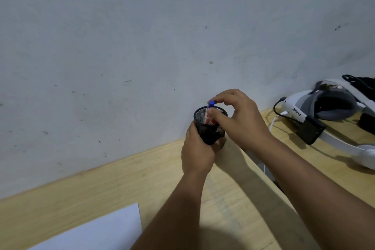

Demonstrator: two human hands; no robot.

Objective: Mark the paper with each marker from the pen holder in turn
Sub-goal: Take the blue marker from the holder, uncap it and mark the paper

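Left hand grips pen holder; right hand pinches blue-capped marker.

Pen holder stands hard against wall at far edge of desk; no passage behind. Headset with cables crowds far right. Near left: paper, flat. Bare desk between paper and holder.

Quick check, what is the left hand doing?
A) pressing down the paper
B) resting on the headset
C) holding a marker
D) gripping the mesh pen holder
D: the left hand wraps the black mesh pen holder while the right hand pinches the blue-capped marker.
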